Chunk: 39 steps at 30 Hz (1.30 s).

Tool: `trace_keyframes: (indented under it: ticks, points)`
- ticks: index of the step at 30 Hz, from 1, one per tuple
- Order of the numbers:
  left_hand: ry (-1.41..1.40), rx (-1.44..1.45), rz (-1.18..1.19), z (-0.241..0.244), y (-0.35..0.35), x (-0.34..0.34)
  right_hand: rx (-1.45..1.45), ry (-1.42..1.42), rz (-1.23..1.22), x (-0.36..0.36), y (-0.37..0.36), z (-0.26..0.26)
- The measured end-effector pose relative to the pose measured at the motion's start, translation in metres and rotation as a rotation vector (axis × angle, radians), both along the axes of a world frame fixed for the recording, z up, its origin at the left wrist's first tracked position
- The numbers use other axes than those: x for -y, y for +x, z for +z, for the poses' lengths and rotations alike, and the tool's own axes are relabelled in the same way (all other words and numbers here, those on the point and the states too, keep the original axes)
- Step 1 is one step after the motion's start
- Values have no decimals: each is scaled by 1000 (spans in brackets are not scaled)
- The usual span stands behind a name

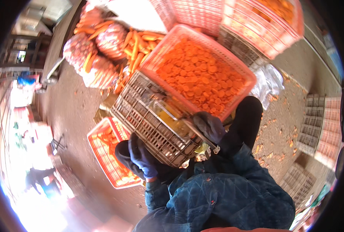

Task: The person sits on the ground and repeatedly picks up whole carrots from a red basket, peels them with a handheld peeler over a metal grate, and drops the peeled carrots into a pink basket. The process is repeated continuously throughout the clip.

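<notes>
Between my knees lies a grey plastic crate [140,116] with a flat metal-edged fixture [172,117] on it, partly yellow; its exact kind is unclear. My right hand [209,126], in a dark glove, is at the crate's right end, against a flat bar [199,134]; its fingertips are hard to make out. My left hand [141,158], in a blue glove, is by my left knee at the crate's near left edge, its grip unclear. Beyond the crate, a pink plastic basket [243,62] holds many round carrot slices [201,75].
Whole carrots [137,47] and filled mesh sacks [111,40] lie at the upper left. A smaller red basket [102,162] with carrot pieces stands left. Tall pink crates [264,32] rise behind. A clear plastic bag [266,84] and scraps lie right; stacked crates [311,124] stand farther right.
</notes>
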State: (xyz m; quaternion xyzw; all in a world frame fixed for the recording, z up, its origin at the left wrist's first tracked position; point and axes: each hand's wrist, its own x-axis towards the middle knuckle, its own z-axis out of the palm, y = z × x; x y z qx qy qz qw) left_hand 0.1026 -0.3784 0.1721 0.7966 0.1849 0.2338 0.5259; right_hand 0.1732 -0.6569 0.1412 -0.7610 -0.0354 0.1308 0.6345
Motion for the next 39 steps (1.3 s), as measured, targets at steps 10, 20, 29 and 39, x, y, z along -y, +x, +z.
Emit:
trace_keyframes:
  ticks: [10, 20, 29, 39]
  points:
    - [44, 123, 542, -21, -79, -202, -139, -203, -49, -13, -60, 0]
    - [301, -554, 609, -277, -68, -473, -121, -904, -32, -16, -54, -8]
    - [669, -577, 454, -349, -10, -482, 45, -966, -53, -22, -61, -9]
    - [326, -821, 36, -256, -95, -412, 15, -979, -80, -46, -65, -4]
